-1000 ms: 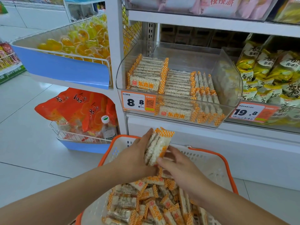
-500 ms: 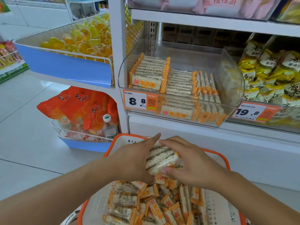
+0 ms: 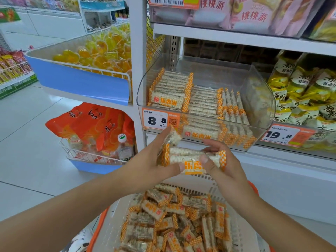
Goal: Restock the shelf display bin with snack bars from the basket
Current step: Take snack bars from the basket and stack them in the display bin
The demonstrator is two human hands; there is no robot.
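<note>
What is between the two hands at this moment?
In the head view, a small stack of snack bars lies between the left hand and the right hand, gripped from both ends above the basket.

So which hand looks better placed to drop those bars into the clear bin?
Probably the right hand. It holds the snack bars from the side nearer the display bin's open space, which lies behind the rows and to their right. The left hand holds the other end, below the price label.
</note>
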